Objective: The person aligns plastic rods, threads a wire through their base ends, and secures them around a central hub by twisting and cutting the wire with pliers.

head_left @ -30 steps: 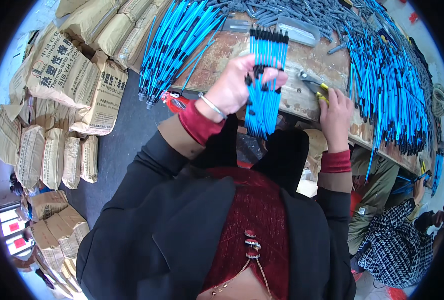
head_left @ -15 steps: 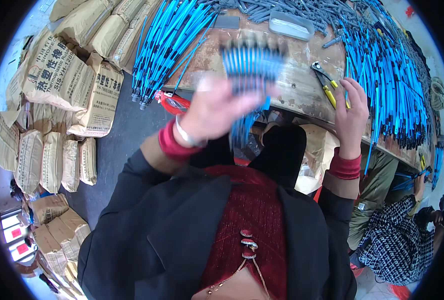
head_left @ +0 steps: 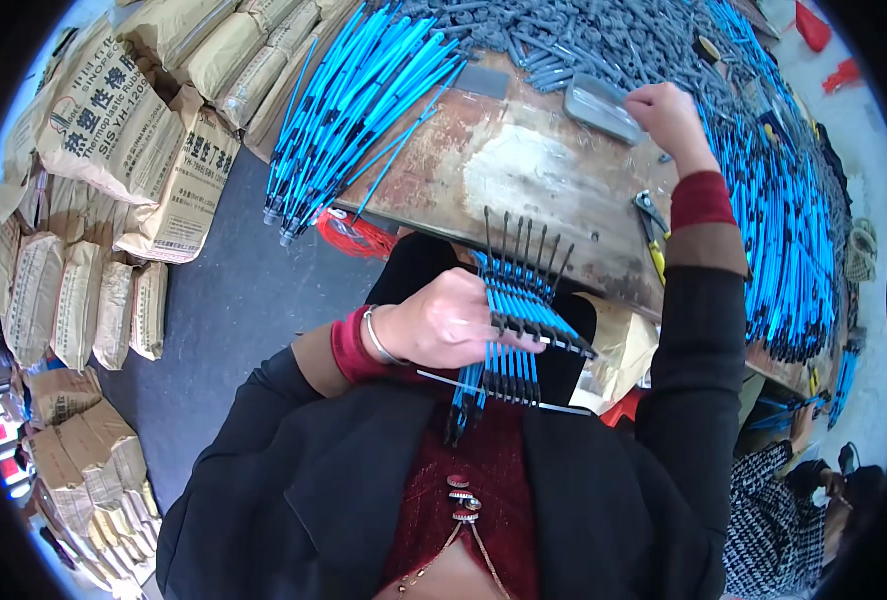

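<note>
Left hand (head_left: 449, 322): fingers closed around a bundle (head_left: 524, 300) of blue tubes with black fittings, in front of the worktop (head_left: 539, 185), over the lap. Thin dark ends fan upward from the bundle; other dark-tipped ends hang below the hand. A thin pale strip (head_left: 569, 408) crosses the hanging ends.

Right hand (head_left: 669, 122): raised, at the right end of a shallow clear tray (head_left: 602, 108); fingers bent, tips drawn together. Cannot tell whether they grasp anything.

Pliers (head_left: 652, 235), one, yellow-handled: on the worktop, beside the right forearm.

Flat plate (head_left: 481, 82), one, grey: on the worktop, left of the tray.

Grey parts (head_left: 604, 40), many: heaped at the far side.

Left pile (head_left: 364, 110), blue tubes: spread toward the near edge.

Right pile (head_left: 789, 240), blue tubes: larger, beyond the right forearm.

Red cord (head_left: 356, 235): below the worktop's left edge, near the left pile.

Paper sacks (head_left: 114, 115), brown, printed: stacked at left.

Checked garment (head_left: 779, 510), black and white, on another person: lower right.
</note>
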The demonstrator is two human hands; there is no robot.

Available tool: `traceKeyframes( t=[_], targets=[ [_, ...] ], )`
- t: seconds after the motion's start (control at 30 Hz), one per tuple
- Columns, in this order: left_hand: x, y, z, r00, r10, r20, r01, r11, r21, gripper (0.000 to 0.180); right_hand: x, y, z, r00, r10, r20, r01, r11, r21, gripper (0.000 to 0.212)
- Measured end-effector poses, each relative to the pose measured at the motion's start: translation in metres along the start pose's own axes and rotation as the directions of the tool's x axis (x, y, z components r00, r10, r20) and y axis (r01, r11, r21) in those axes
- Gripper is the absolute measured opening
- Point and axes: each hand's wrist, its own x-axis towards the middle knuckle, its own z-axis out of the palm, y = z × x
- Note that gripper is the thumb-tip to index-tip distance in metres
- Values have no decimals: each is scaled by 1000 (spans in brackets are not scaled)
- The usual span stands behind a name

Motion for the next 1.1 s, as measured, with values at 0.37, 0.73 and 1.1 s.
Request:
traceKeyframes(
  t=[0.37,0.73,1.1],
  targets=[
    [-14,-12,-1,997,70,33,-71,996,46,10,25,7,43,994,36,101,7,919,-395,16],
    [-6,-12,4,997,49,60,-52,998,34,9,-103,-37,-1,985,-140,-102,162,952,261,18],
    [-6,-15,-4,959,-95,269,85,995,50,35,-215,-43,16,995,-54,83,42,989,140,20]
  ],
)
